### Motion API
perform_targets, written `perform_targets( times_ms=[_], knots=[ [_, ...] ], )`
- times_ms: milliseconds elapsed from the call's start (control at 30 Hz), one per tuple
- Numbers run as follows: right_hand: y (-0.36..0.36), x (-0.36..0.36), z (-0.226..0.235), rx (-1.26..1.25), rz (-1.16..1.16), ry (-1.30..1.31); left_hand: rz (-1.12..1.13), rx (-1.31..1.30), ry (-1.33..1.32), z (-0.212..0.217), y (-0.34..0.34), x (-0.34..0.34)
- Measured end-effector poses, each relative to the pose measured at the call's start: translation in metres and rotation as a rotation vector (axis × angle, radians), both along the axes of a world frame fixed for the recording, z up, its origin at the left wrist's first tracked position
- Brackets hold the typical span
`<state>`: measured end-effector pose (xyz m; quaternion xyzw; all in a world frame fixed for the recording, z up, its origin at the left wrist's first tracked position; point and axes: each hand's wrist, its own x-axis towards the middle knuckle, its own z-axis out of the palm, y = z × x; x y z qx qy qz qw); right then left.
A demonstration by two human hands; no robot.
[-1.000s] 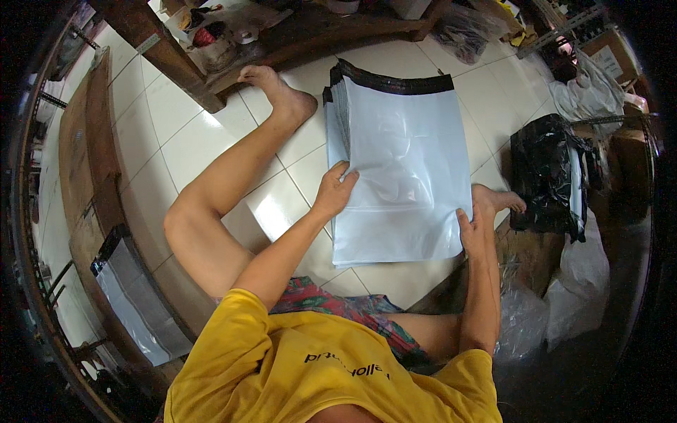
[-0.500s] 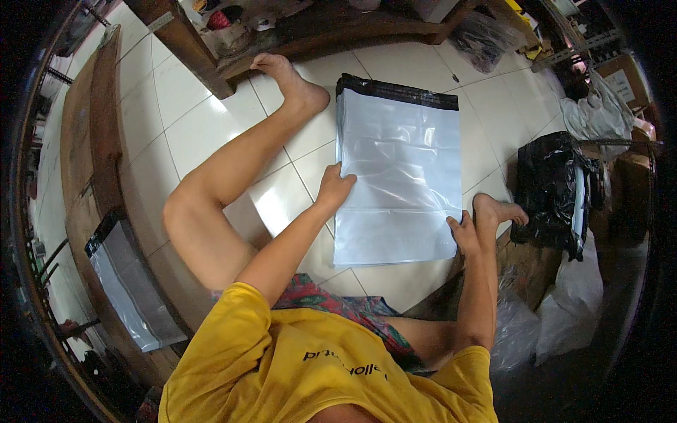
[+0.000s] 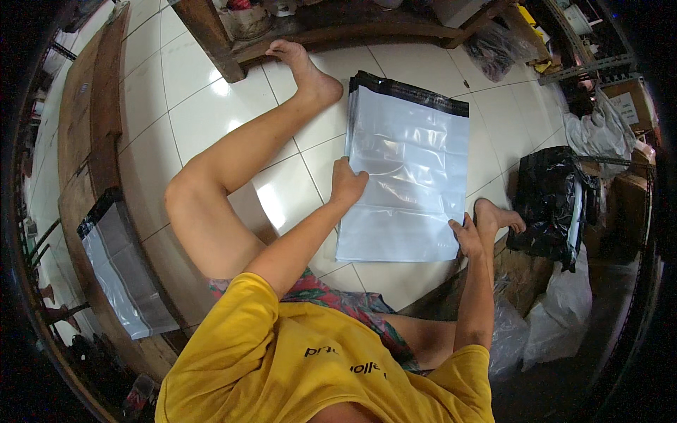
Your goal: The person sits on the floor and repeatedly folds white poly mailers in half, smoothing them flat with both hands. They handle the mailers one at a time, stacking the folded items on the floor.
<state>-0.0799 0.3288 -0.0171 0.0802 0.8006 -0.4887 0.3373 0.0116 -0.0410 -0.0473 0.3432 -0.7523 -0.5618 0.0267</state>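
A stack of pale grey plastic mailer bags [image 3: 409,169] with a black strip along its far end lies between my bent legs, over the tiled floor. My left hand [image 3: 348,185] grips the stack's left edge, thumb on top and fingers underneath, out of sight. At the near right corner my right hand [image 3: 465,236] pinches the other edge, close to my right foot. Several layers show slightly staggered at the far left corner. The top bag is creased and shiny.
Another grey and black mailer bag [image 3: 127,275] lies on the wooden bench [image 3: 84,151] to the left. A wooden table [image 3: 345,35] stands ahead. On the right are a black plastic-wrapped bundle [image 3: 546,201], a white plastic bag [image 3: 564,310] and a cardboard box [image 3: 626,102].
The view has shifted a little. The stack sits slightly further right in it and tilts a bit more, its far end leaning right. Both hands keep their hold on the edges.
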Motion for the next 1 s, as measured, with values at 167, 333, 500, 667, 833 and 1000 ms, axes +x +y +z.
perform_targets(
  times_ms=[167,333,500,667,833,1000],
  knots=[
    [0.022,-0.006,-0.021,0.036,0.117,0.061,-0.002,-0.129,-0.005,0.018,-0.002,0.009],
    [-0.006,-0.005,0.0,0.12,0.182,0.155,-0.083,-0.119,-0.091,0.005,-0.013,0.015],
    [0.01,-0.014,-0.016,0.112,0.229,0.159,-0.071,-0.208,-0.016,-0.005,-0.006,0.017],
    [-0.038,0.0,0.048,0.371,0.183,0.068,-0.154,-0.188,-0.107,-0.013,-0.019,0.024],
    [-0.019,-0.001,0.036,0.639,0.34,0.186,-0.216,0.054,-0.174,-0.003,-0.014,0.049],
    [-0.033,0.0,0.064,0.906,0.597,0.302,-0.184,0.066,-0.198,0.005,-0.003,0.059]
  ],
)
